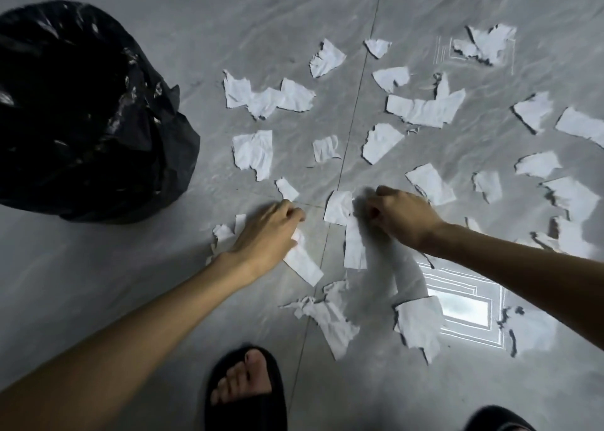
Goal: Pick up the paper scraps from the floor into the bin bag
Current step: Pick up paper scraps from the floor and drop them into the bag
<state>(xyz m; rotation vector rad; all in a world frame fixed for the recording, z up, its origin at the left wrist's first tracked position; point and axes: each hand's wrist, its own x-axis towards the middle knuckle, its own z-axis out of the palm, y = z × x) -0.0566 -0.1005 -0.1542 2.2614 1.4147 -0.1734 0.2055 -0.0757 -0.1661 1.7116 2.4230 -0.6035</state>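
Far left: black bin bag (81, 110), mouth gaping upward, standing on the grey tiled floor (228, 12); inside too dark to tell whether any paper has gone in (so nothing can be counted as done on that score).

Just right of the bag, near its base: left hand (266, 234), down at floor level, fingers curled together over a long white strip (302, 260) with smaller bits (224, 233) beside the wrist. Probably pinched on that strip, though contact sits under the palm and cannot be told for sure.

Centre, across the tile joint: right hand (400, 216), fingers bunched shut at the edge of a folded scrap (340, 206) and touching a second strip (354, 246) that hangs toward the camera. Looks like a grip on it, but fingertips hidden.

Beyond and to the right: paper scraps (425, 108) scattered widely, dozens of them, from mid-floor out to the right edge, plus a few close to the sandalled foot (243, 388) at the bottom.

Judged from this: barely begun. First handfuls being gathered, nearly the whole spread left, and every piece well apart from the bag.
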